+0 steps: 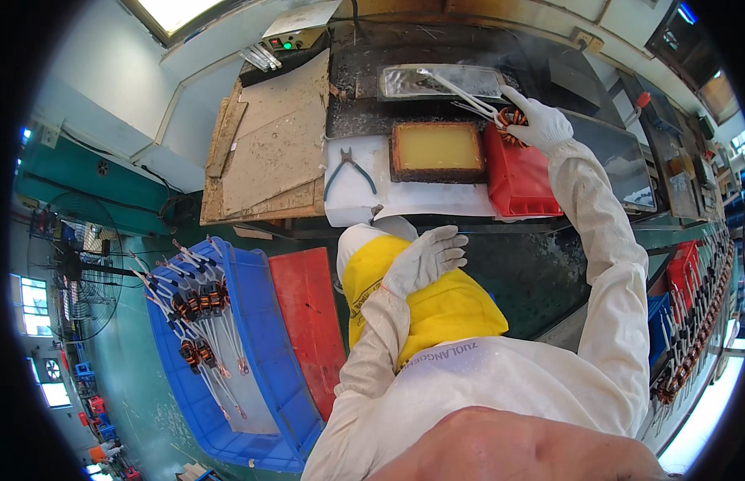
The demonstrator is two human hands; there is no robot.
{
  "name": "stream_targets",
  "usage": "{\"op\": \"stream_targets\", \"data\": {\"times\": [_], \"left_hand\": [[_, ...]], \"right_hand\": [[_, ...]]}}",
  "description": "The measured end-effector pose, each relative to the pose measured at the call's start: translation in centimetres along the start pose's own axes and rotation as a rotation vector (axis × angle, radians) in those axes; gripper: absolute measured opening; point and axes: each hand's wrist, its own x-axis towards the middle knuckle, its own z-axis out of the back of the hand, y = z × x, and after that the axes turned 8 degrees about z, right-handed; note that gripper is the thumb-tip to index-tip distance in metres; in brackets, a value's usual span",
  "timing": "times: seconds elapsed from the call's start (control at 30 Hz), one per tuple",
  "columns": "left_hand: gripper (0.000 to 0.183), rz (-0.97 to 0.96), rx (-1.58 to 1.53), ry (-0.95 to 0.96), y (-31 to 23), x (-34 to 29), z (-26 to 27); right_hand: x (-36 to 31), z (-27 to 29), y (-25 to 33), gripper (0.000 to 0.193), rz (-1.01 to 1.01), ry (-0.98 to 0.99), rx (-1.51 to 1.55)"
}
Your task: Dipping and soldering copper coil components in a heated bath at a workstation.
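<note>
My gloved right hand (544, 127) grips a copper-wound ring coil (512, 127) at the far right of the bench. White-sleeved leads (452, 86) stretch left from the coil over a shiny rectangular metal tray (400, 82); I cannot tell whether their tips touch its surface. Below the coil lies a red plastic tray (524, 180). To its left sits a brown-rimmed block-shaped container (398, 152) with a yellowish filling. My gloved left hand (424, 260) rests on yellow cloth (452, 313) over my lap, fingers stretched out and holding nothing.
Cutting pliers (348, 175) lie on white paper near the bench's front edge. Brown boards (280, 144) cover the left side; a control box (296, 38) stands behind. At lower left, a blue crate (280, 377) holds several coils. More coils (693, 337) line the right side.
</note>
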Motion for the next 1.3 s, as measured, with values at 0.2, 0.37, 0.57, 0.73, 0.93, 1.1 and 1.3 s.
{"op": "stream_targets", "data": {"times": [0.2, 0.37, 0.57, 0.73, 0.93, 1.1, 1.3], "left_hand": [[0.046, 0.005, -0.007, -0.001, 0.0, 0.0, 0.0], [0.047, -0.002, 0.01, -0.002, 0.1, -0.1, 0.1], [0.047, -0.005, 0.006, 0.004, 0.1, 0.0, 0.1], [0.047, -0.005, -0.008, 0.012, 0.0, 0.0, 0.0], [0.049, 0.0, 0.033, 0.005, 0.0, 0.0, -0.1], [0.046, -0.004, -0.012, 0.002, 0.0, 0.0, 0.1], [0.046, -0.007, -0.012, 0.011, 0.1, 0.1, 0.2]], "right_hand": [[0.4, -1.5, -0.3, 0.08, -0.169, -0.04, -0.03], [2.3, -2.0, -0.6, 0.085, -0.198, -0.055, -0.041], [4.2, -2.1, -0.6, 0.083, -0.183, -0.024, -0.089], [4.5, -1.8, -0.2, 0.079, -0.171, -0.002, -0.115], [5.0, -1.4, 0.0, 0.078, -0.155, 0.041, -0.14], [5.3, -1.4, 0.0, 0.078, -0.16, 0.061, -0.158], [5.6, -1.5, -0.1, 0.078, -0.17, 0.064, -0.162]]}}
